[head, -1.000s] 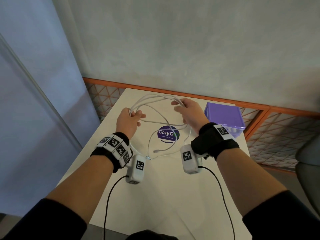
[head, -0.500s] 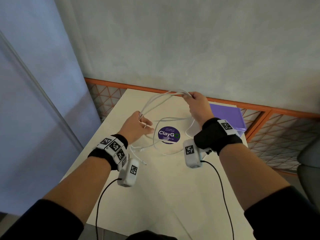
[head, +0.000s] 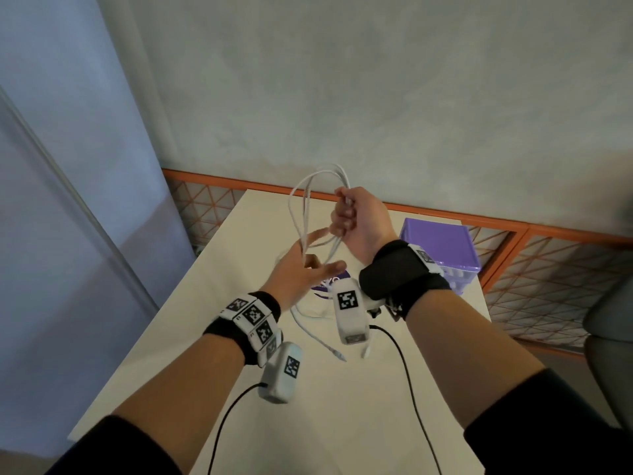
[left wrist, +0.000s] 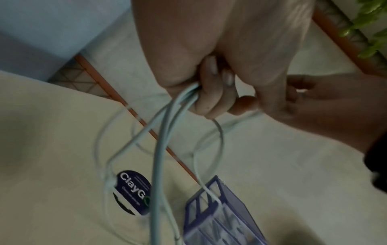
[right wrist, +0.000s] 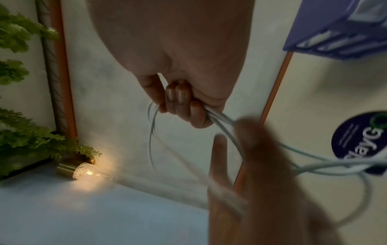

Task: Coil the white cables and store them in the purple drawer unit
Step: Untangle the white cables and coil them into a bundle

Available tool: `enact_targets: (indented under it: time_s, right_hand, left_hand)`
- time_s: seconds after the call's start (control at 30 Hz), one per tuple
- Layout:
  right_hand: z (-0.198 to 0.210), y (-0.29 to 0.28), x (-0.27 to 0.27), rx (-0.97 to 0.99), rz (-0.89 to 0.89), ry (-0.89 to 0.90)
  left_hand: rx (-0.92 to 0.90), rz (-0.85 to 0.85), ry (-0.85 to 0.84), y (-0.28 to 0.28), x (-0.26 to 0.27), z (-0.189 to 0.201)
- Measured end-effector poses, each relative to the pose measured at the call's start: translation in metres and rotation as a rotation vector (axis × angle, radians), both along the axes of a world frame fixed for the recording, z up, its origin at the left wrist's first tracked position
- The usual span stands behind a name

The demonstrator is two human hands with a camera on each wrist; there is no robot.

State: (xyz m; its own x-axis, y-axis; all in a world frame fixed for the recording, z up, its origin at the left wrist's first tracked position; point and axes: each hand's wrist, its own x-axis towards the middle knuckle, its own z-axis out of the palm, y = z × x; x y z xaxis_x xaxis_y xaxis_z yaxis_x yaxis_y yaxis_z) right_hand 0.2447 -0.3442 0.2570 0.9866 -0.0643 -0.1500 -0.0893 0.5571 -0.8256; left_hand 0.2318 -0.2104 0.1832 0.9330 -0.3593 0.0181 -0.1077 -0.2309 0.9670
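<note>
My right hand [head: 349, 217] is raised above the table and grips a bundle of white cables [head: 308, 200] in its fist. One loop arches above the fist. In the right wrist view, my right hand [right wrist: 180, 102] curls its fingers round the strands [right wrist: 222, 122]. My left hand [head: 318, 255] is just below, fingers straight, and a cable loop passes between thumb and fingers. It is blurred in the right wrist view [right wrist: 230, 165]. Loose cable ends [head: 318, 334] trail on the table. The purple drawer unit [head: 438, 245] stands at the back right, also in the left wrist view [left wrist: 220, 215].
A round dark ClayG sticker [left wrist: 134, 190] lies mid-table under the cables. The white table [head: 212, 337] meets an orange-framed mesh rail [head: 513, 231] at the back. A grey chair [head: 609, 337] is at the right. A lit lamp [right wrist: 83, 170] and plants [right wrist: 21, 132] are by the wall.
My right hand has lifted the cable bundle higher and pulled it back toward me. My left hand has moved right, under it, and its pinch has loosened to straight fingers.
</note>
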Motion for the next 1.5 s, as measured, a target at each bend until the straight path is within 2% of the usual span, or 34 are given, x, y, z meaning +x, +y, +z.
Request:
enact_targets:
  time_s: [0.07, 0.13, 0.2, 0.3, 0.4, 0.47, 0.63, 0.83, 1.0, 1.17, 1.33, 1.5]
  right_hand:
    - [0.003, 0.007, -0.002, 0.064, 0.02, -0.007]
    - [0.006, 0.009, -0.005, 0.009, 0.042, -0.016]
    - [0.01, 0.004, -0.007, -0.174, 0.046, -0.037]
    - [0.021, -0.007, -0.003, -0.549, 0.013, -0.085]
    - [0.027, -0.02, 0.007, -0.858, -0.043, -0.143]
    - [0.026, -0.029, 0.011, -0.959, -0.108, -0.193]
    - [0.018, -0.037, 0.005, -0.792, -0.106, -0.168]
    - [0.036, -0.046, 0.004, -1.028, -0.138, -0.172]
    - [0.048, -0.057, 0.005, -1.52, -0.152, -0.32]
    - [0.04, -0.058, 0.007, -1.506, -0.189, -0.391]
    - [0.035, -0.061, 0.013, -1.411, -0.257, -0.414]
    - [0.033, -0.067, 0.012, -1.43, -0.275, -0.417]
  left_hand:
    - [0.0, 0.0, 0.038, -0.008, -0.001, -0.001]
    - [0.097, 0.03, 0.023, -0.008, 0.001, 0.001]
    - [0.263, 0.034, -0.019, -0.001, 0.005, 0.0]
    - [0.464, -0.008, -0.046, 0.011, 0.01, -0.003]
    - [0.457, -0.017, -0.033, 0.019, 0.013, -0.004]
    - [0.434, -0.03, -0.017, 0.019, 0.016, 0.0]
    - [0.379, -0.055, 0.024, 0.02, 0.019, 0.003]
    - [0.591, -0.123, 0.081, 0.031, 0.013, -0.007]
    - [0.653, -0.132, 0.08, 0.044, 0.014, -0.01]
    - [0.767, -0.099, 0.032, 0.051, 0.02, -0.015]
    - [0.621, -0.019, -0.016, 0.049, 0.023, -0.017]
    - [0.62, 0.113, -0.01, 0.048, 0.023, -0.011]
